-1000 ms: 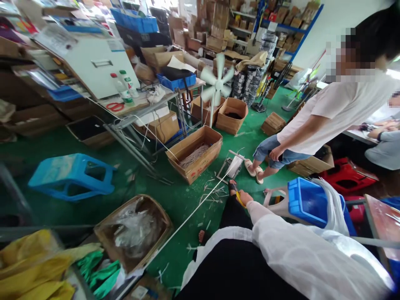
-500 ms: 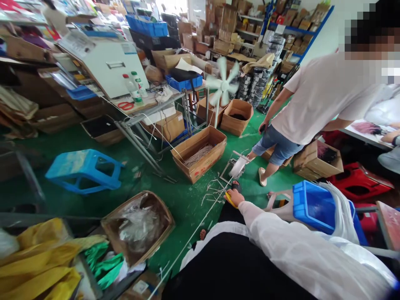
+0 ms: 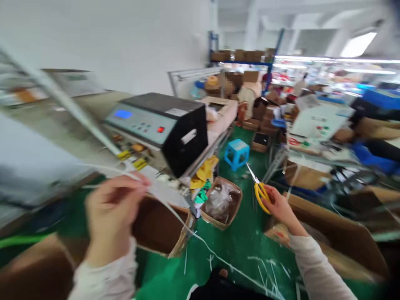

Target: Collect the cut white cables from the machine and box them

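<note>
I read left hand (image 3: 111, 212), blurred, thumb and fingers pinching smooth white cable (image 3: 170, 210); cable runs right of hand, down to green floor. Above hand, grey-and-black metal bench machine (image 3: 140, 127), blue display. Between hands, brown box (image 3: 220, 204) holding crumpled clear plastic. Right hand (image 3: 279, 206) curled around yellow-handled scissors (image 3: 261, 196), steel blades together, pointing up-left.
</note>
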Available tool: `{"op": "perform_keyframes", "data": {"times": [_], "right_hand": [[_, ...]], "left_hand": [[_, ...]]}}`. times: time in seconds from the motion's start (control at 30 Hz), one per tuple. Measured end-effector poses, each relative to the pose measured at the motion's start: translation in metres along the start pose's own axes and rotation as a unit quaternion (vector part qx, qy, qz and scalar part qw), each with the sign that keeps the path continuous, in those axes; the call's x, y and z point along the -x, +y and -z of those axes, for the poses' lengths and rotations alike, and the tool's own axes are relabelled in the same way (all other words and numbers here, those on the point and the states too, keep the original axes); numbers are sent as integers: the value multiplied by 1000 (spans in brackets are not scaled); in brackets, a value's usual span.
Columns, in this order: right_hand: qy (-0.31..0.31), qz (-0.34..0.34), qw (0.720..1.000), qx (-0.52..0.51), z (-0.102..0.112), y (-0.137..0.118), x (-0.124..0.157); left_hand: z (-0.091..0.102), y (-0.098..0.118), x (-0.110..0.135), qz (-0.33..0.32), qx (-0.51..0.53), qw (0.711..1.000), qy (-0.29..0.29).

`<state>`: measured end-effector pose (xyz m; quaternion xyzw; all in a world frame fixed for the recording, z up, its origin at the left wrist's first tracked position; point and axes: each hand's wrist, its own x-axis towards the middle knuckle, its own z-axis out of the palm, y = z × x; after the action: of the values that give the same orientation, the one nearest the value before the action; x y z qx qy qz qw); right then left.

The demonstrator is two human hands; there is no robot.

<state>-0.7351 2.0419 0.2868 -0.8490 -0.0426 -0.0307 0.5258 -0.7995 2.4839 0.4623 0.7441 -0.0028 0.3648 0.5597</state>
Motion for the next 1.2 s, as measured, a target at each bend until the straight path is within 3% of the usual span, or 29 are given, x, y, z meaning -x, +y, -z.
{"op": "perform_keyframes", "data": {"times": [0.07,0.17,0.3,0.43,0.6,0.7,0.77,0.83,0.93,1.0,1.1,1.2], "right_hand": [[-39,118,991,53,-16,-69,-73],[-39,243,960,138,-59,-174,-163],[-27,257,933,252,-127,-287,-250],[-28,225,916,330,-186,-352,-306],[-41,234,916,323,-242,-385,-340],[15,313,928,201,-251,-367,-314],[-6,348,934,80,-239,-327,-264],[-123,312,942,-32,-220,-266,-194],[-327,200,918,-102,-195,-161,-80],[-391,114,908,-95,-183,-103,-21],[-388,28,914,-112,-170,-54,27],[-324,26,941,-97,-159,-44,38]], "left_hand": [[1,-11,22,52,80,995,-10],[-19,-31,61,191,167,966,-43],[-37,-56,102,301,181,933,-74],[-36,-70,132,363,196,908,-78],[-39,-79,151,404,222,886,-48],[-43,-88,147,430,254,866,-15],[-48,-92,143,448,285,848,-10],[-56,-96,138,461,316,829,-12],[-74,-100,133,477,342,809,-7],[-88,-104,131,494,345,798,-6],[-103,-111,128,521,334,785,3],[-110,-117,126,531,320,784,26]]}}
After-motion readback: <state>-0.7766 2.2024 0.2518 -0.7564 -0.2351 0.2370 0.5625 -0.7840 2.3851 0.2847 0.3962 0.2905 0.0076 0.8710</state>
